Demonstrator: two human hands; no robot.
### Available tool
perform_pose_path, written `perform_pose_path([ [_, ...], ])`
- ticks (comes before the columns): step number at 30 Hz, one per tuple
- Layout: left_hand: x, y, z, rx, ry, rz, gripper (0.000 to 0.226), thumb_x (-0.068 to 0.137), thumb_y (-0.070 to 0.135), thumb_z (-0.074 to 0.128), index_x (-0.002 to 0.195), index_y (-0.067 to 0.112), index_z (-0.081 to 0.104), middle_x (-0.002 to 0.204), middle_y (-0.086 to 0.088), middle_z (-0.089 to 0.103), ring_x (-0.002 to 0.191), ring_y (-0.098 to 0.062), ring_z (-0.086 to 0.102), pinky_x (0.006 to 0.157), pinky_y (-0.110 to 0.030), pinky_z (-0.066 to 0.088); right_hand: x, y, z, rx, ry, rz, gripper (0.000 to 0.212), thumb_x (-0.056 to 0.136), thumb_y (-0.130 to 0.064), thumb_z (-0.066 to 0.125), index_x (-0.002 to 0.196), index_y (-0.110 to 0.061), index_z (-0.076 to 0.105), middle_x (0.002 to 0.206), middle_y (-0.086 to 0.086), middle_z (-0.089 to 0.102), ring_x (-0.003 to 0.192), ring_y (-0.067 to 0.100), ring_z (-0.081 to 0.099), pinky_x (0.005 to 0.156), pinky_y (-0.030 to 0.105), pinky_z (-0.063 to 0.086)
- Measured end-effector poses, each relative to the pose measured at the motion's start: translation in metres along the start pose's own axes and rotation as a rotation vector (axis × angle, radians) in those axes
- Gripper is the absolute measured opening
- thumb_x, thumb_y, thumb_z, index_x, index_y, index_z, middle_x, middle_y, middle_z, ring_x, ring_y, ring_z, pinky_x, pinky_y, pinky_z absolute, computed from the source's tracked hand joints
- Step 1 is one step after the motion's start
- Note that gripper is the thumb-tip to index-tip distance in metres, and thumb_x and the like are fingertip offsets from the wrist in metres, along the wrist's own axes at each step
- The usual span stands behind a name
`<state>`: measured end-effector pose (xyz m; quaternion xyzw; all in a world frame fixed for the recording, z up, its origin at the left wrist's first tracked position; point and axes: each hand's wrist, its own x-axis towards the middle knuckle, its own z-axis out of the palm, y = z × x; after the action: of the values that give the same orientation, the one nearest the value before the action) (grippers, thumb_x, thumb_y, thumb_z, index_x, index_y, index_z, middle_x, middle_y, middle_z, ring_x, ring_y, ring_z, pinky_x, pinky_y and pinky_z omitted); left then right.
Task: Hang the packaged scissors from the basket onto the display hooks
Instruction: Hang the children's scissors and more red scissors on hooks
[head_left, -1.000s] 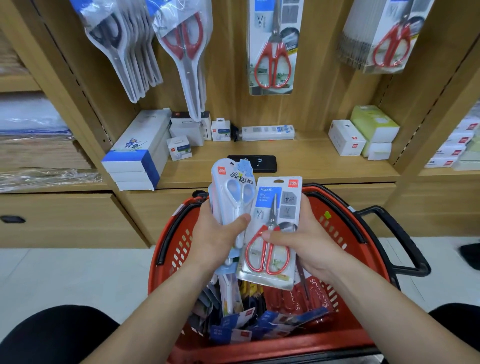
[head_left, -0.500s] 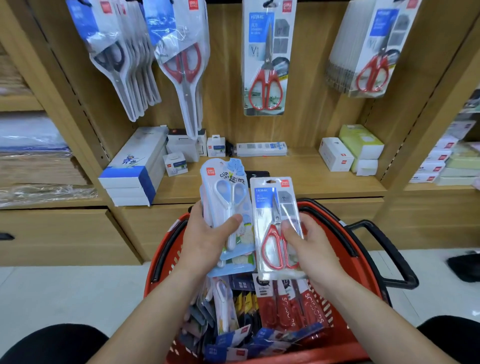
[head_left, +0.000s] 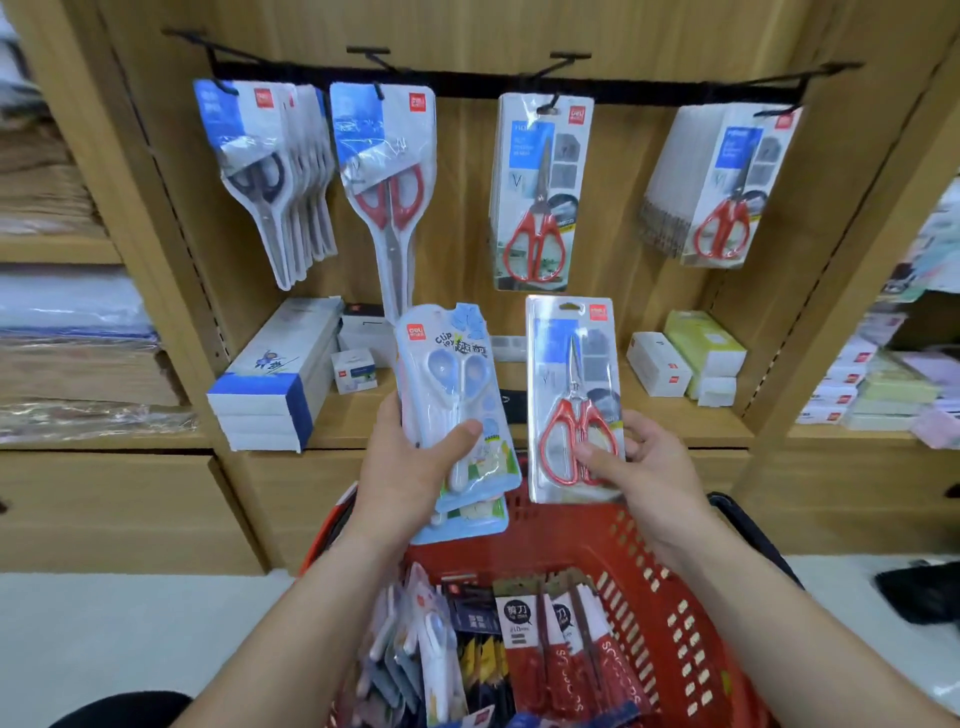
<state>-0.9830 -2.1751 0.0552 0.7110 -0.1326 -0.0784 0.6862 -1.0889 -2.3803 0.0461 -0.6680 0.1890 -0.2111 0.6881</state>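
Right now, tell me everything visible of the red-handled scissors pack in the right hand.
The red-handled scissors pack is a clear blister over a printed card: blue panel, grey photo squares, red brand tag top right, hang slot at the top. Metal blades point up, red loop handles sit low. It stands upright above the red basket. The right hand pinches its lower part, thumb on the front over the handles, fingers behind. The left hand holds blue packs beside it.

The pale blue scissors pack in your left hand reads "deli" and "CLIP". The red-handled scissors pack in your right hand bears the same logo. Red packs in the basket read "剪刀" and "scissors".
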Motion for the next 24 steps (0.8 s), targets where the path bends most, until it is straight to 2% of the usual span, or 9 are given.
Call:
perform_pose_path([
  [3,0.017,0.028,-0.005,-0.001,-0.018,0.048,0.041,0.088,0.031,0.080,0.122,0.029,0.057,0.104,0.010,0.073,0.083,-0.007,0.073,0.043,-0.030,0.052,0.025,-0.027,0.004,-0.014,0.021,-0.081,0.034,0.088,-0.003,0.076,0.115,-0.020,0.064,0.096,0.003,0.080,0.084,0.019,0.078,0.075,0.035,0.059],
  [6,0.039,0.052,-0.009,-0.008,-0.043,0.086,0.042,0.086,0.034,0.082,0.120,0.030,0.057,0.104,0.005,0.073,0.085,-0.021,0.072,0.041,-0.031,0.048,0.053,-0.053,0.013,-0.062,0.058,-0.157,0.030,0.091,-0.006,0.074,0.111,-0.025,0.062,0.085,-0.010,0.079,0.075,0.005,0.075,0.062,0.020,0.056],
  [9,0.054,0.063,-0.017,-0.010,-0.055,0.135,0.049,0.081,0.039,0.084,0.122,0.034,0.058,0.105,0.009,0.074,0.089,-0.020,0.073,0.045,-0.038,0.056,0.079,-0.074,0.023,-0.093,0.105,-0.216,0.033,0.091,-0.009,0.075,0.114,-0.028,0.060,0.091,-0.010,0.080,0.082,0.005,0.076,0.066,0.021,0.058],
  [12,0.065,0.057,-0.024,-0.032,-0.035,0.154,0.058,0.071,0.046,0.079,0.124,0.036,0.059,0.107,0.014,0.075,0.096,-0.013,0.074,0.060,-0.043,0.063,0.102,-0.090,0.033,-0.090,0.139,-0.253,0.036,0.093,-0.011,0.074,0.117,-0.032,0.059,0.100,-0.007,0.079,0.091,0.007,0.076,0.075,0.025,0.060],
  [15,0.075,0.049,-0.028,-0.074,-0.019,0.144,0.052,0.073,0.042,0.084,0.119,0.036,0.061,0.103,0.011,0.076,0.094,-0.017,0.074,0.048,-0.036,0.059,0.121,-0.102,0.041,-0.066,0.159,-0.280,0.042,0.093,-0.011,0.073,0.129,-0.026,0.058,0.108,-0.003,0.078,0.098,0.011,0.076,0.087,0.038,0.060],
  [18,0.084,0.046,-0.027,-0.127,-0.018,0.131,0.043,0.083,0.031,0.085,0.120,0.030,0.062,0.096,0.001,0.074,0.078,-0.025,0.069,0.040,-0.031,0.047,0.136,-0.112,0.047,-0.058,0.176,-0.296,0.043,0.094,-0.013,0.072,0.131,-0.028,0.056,0.112,-0.003,0.077,0.101,0.012,0.075,0.090,0.042,0.061],
  [20,0.089,0.047,-0.028,-0.139,-0.005,0.136,0.042,0.085,0.028,0.083,0.121,0.030,0.061,0.097,0.002,0.075,0.080,-0.021,0.070,0.040,-0.029,0.045,0.144,-0.117,0.051,-0.072,0.179,-0.317,0.042,0.094,-0.013,0.072,0.131,-0.028,0.056,0.112,-0.003,0.077,0.101,0.011,0.075,0.091,0.041,0.061],
  [22,0.092,0.050,-0.027,-0.143,-0.002,0.143,0.043,0.085,0.030,0.082,0.122,0.032,0.061,0.101,0.005,0.076,0.086,-0.017,0.073,0.046,-0.024,0.045,0.151,-0.121,0.055,-0.077,0.177,-0.326,0.041,0.096,-0.012,0.070,0.132,-0.025,0.056,0.112,-0.003,0.077,0.100,0.010,0.075,0.088,0.037,0.062],
  [24,0.094,0.053,-0.026,-0.150,-0.011,0.143,0.043,0.085,0.030,0.082,0.122,0.034,0.061,0.102,0.005,0.076,0.088,-0.019,0.073,0.045,-0.025,0.045,0.158,-0.124,0.059,-0.071,0.194,-0.318,0.045,0.097,-0.012,0.069,0.138,-0.023,0.054,0.114,-0.003,0.075,0.098,0.009,0.075,0.082,0.031,0.064],
])
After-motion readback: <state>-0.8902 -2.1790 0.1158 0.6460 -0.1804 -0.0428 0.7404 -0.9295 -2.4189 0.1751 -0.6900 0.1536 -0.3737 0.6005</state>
